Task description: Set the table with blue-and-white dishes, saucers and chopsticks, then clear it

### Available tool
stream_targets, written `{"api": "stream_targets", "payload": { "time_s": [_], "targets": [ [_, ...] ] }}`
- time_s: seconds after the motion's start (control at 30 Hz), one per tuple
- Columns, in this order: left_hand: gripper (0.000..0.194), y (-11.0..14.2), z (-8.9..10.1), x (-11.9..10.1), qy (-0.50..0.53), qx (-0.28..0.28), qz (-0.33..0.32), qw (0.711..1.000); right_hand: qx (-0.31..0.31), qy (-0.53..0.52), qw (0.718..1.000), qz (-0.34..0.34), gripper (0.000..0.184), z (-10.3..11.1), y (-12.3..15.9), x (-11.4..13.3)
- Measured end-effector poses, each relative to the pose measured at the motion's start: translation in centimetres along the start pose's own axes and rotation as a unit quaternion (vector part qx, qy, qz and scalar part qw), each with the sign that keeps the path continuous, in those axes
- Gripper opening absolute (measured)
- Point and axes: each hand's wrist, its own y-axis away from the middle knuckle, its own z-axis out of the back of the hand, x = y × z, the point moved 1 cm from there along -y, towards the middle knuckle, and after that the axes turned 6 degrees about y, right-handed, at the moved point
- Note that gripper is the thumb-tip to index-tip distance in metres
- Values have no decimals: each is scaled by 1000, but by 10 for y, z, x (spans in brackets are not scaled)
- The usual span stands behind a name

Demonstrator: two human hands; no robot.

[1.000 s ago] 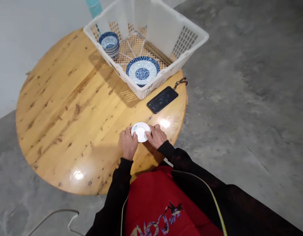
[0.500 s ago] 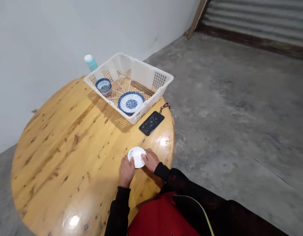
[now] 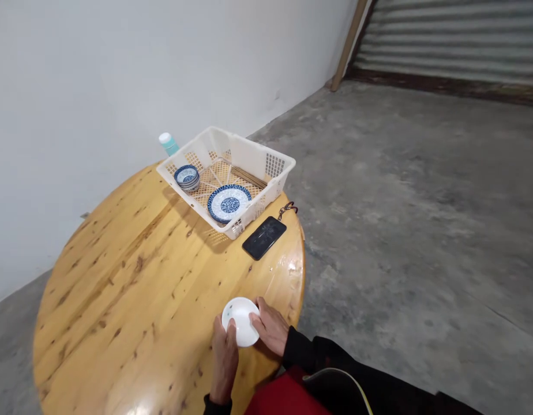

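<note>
A small white bowl with a few greenish marks inside is held over the near right part of the round wooden table. My left hand grips its left rim, thumb over the edge. On the right rim my right hand is closed, its thumb reaching inside the bowl. The other fingers are mostly hidden behind and under it. Beyond the hands lies a black phone with a cord loop at its far end.
A white plastic basket holds stacked blue-and-white bowls, blue-and-white plates and chopsticks. A bottle with turquoise contents stands behind it by the wall. Concrete floor lies right of the table edge.
The view has tilted up, so the table and basket sit lower in the picture. Both hands still hold the bowl, which shows more of its inside now.
</note>
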Motion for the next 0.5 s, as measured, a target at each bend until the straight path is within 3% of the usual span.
{"api": "stream_targets", "payload": {
  "time_s": [0.13, 0.27, 0.5],
  "targets": [
    [49, 17, 1, -4, 7, -5, 0, 1000, 35, -41, 998, 20, 25, 7, 5, -6],
    [52, 28, 4, -10, -16, 7, -9, 1000, 11, -59, 998, 33, 37, 8, 19, -10],
    [66, 38, 7, 2, 0, 77, 7, 997, -52, -85, 995, 27, 30, -2, 49, -15]
  ]
}}
